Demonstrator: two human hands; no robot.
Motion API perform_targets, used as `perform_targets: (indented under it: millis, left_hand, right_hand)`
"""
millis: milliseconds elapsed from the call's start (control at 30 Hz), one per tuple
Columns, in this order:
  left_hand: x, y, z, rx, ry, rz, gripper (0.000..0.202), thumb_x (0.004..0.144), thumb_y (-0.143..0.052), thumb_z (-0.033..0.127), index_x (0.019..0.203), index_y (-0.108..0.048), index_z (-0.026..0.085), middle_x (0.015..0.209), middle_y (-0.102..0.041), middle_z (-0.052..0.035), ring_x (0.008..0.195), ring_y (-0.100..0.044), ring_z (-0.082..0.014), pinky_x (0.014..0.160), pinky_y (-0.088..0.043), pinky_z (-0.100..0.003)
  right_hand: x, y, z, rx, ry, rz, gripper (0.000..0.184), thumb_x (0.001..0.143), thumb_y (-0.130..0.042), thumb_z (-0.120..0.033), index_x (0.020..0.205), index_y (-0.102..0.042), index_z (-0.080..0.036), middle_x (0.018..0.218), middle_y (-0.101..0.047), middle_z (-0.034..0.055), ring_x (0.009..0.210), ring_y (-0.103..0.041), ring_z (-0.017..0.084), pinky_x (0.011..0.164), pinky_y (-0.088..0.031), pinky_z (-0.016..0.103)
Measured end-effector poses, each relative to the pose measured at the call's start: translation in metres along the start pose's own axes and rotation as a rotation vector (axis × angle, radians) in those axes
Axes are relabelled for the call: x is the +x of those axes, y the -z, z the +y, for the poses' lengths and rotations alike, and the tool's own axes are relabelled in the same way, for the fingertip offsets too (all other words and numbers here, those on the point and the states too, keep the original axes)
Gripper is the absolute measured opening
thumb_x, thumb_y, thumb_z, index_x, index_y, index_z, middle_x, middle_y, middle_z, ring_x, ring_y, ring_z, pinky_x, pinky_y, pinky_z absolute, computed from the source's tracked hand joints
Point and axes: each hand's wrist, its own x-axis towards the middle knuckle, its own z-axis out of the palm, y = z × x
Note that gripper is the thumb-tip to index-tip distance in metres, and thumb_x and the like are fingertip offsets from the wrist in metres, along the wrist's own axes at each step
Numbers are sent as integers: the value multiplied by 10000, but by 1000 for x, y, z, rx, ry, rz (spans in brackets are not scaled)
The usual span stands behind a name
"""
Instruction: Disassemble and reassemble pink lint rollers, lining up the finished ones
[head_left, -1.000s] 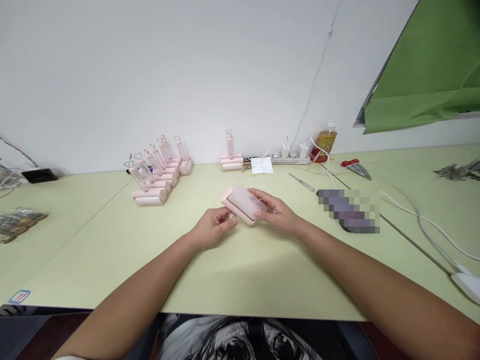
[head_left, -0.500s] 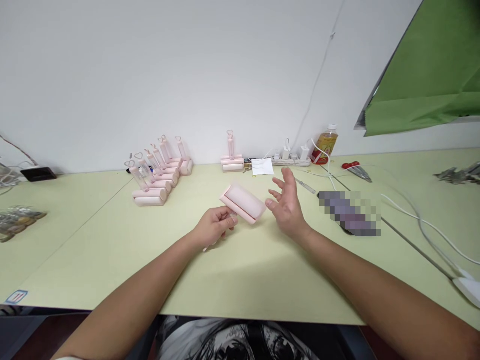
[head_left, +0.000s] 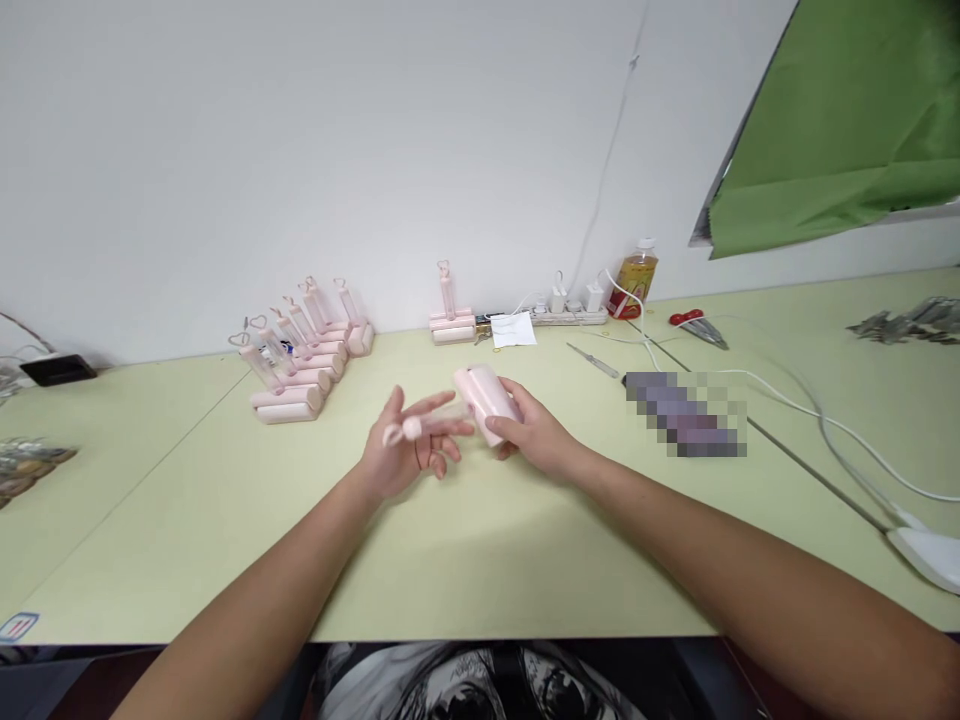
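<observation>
A pink lint roller (head_left: pixel 486 392) with a clear handle is above the table, its head gripped by my right hand (head_left: pixel 534 430), thumb on the near side. The handle, ending in a small loop, points left across the palm of my left hand (head_left: pixel 397 450). That hand is open, its fingers spread behind the handle; whether they touch it I cannot tell. Similar pink lint rollers (head_left: pixel 289 400) stand in a row at the back left, handles up. Another lint roller (head_left: pixel 453 325) stands alone by the wall.
Along the wall lie a white paper (head_left: pixel 514 329), a power strip (head_left: pixel 566 317) with chargers and a drink bottle (head_left: pixel 634 280). To the right are a thin tool (head_left: pixel 592 360), a blurred-out object (head_left: pixel 682 415), red-handled pliers (head_left: pixel 699 327) and white cables (head_left: pixel 821 415).
My right hand has closed on the roller's head. My left hand has opened off its grip, and the handle has swung up into sight, pointing left. The view has shifted slightly.
</observation>
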Motion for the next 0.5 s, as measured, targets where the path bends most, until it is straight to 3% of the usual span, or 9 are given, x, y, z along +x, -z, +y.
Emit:
perform_targets:
  millis: [100,167,267,367,433,500]
  left_hand:
    - [0,-2,1,8,-219,-3,815,719,-420,807,1230,-503,178,1058,-677,-175,812,-648,-252,546,-528,-331]
    - [2,-7,-1,106,-295,34,808,669,-513,800,1192,-524,183,1066,-668,-163,841,-629,-244,573,-533,-329]
    - [10,-15,-3,339,-344,229,665,670,-701,598,1168,-536,189,924,-675,-87,723,-600,-174,544,-499,-270]
    - [22,-16,0,581,-380,460,427,717,-706,480,976,-626,150,784,-650,-38,587,-534,-116,511,-435,-236]
    - [32,-10,7,742,-398,523,354,738,-673,474,843,-656,137,787,-658,-45,609,-543,-122,539,-426,-242]
    - [45,0,17,927,-364,511,329,739,-652,461,812,-673,141,763,-666,-44,642,-562,-145,560,-420,-252]
  right_hand:
    - [0,-8,2,134,-60,17,853,825,-602,-436,1515,-119,-296,1427,-414,115,1028,-584,234,680,-573,323]
    - [-3,-14,3,166,-66,-15,948,818,-621,-449,1526,-9,-296,1460,-372,118,1098,-554,242,698,-568,317]
    - [-9,-23,4,142,1,-84,1035,787,-669,-434,1520,54,-329,1482,-355,97,1176,-510,260,754,-555,342]
    - [-14,-29,5,41,48,-102,1110,726,-737,-408,1523,32,-336,1494,-345,83,1200,-495,279,890,-506,414]
    - [-16,-29,5,-27,30,-122,1125,710,-750,-418,1525,22,-333,1493,-351,87,1209,-486,293,928,-478,448]
    - [-17,-28,5,-81,-7,-140,1099,730,-730,-439,1524,23,-334,1499,-345,100,1237,-462,301,925,-473,459]
